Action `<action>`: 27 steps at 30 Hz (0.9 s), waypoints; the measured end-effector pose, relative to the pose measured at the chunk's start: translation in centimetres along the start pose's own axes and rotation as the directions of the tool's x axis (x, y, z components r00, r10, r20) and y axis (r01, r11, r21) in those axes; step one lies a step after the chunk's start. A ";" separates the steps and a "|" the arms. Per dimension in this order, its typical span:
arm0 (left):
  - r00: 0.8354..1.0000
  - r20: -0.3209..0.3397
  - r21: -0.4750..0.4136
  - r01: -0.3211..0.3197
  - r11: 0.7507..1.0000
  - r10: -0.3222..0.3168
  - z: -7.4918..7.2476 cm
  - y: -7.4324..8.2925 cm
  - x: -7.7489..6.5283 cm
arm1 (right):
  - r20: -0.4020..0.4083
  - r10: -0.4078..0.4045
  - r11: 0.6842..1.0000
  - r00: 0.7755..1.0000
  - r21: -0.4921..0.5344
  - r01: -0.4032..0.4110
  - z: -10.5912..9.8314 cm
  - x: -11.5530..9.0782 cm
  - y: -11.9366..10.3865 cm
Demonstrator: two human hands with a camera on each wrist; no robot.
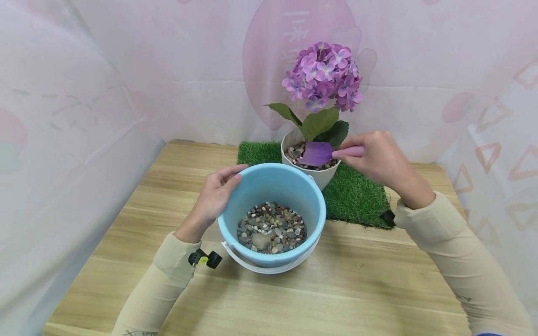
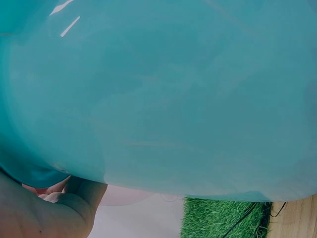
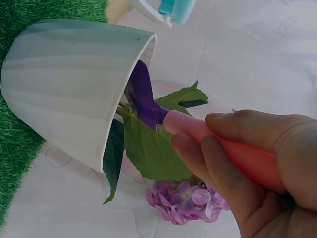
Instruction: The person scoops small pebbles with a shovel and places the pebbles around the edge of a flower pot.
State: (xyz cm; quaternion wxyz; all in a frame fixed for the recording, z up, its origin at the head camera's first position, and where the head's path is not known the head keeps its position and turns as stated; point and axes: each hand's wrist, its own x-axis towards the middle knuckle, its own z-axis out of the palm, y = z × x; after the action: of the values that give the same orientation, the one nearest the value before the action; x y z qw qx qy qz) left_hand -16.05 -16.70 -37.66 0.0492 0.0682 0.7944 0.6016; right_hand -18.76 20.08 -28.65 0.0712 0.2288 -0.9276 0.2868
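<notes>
My left hand (image 1: 213,193) grips the rim of a light blue bucket (image 1: 313,205) at its left side, thumb near the top edge. In the left wrist view the bucket wall (image 2: 173,109) fills most of the picture. Pebbles (image 1: 273,228) cover the bucket's bottom. My right hand (image 1: 378,156) holds a small trowel by its pink handle (image 3: 233,153). The trowel's purple blade (image 1: 316,154) is inside the mouth of a white flowerpot (image 3: 69,79), over the pebbles there. A purple hydrangea (image 1: 323,77) with green leaves stands in the pot.
The flowerpot stands on a green artificial grass mat (image 1: 357,200), behind and right of the bucket. A white bucket handle (image 1: 269,269) hangs down in front. Under everything is a wooden table (image 1: 336,298); pale printed curtains (image 1: 201,56) enclose its back and sides.
</notes>
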 end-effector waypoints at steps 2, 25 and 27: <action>1.000 -0.002 -0.002 0.001 1.000 -0.001 0.0 0.1 0.0 | 0.000 -0.007 1.000 1.000 0.006 0.007 -0.3 -0.2 -0.1; 1.000 -0.006 -0.010 -0.005 1.000 0.005 0.0 0.0 0.0 | -0.061 -0.152 0.988 0.987 0.007 0.152 -2.7 -2.7 -2.4; 1.000 -0.006 -0.011 -0.005 1.000 0.005 0.0 0.0 0.1 | -0.060 -0.164 0.986 0.985 0.009 0.165 -2.9 -2.9 -2.7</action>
State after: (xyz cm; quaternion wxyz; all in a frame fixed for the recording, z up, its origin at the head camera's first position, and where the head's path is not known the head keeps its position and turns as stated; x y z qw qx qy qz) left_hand -16.11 -16.70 -37.68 0.0457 0.0682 0.7909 0.6064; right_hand -14.95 20.85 -25.69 0.1203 0.2967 -0.9010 0.2927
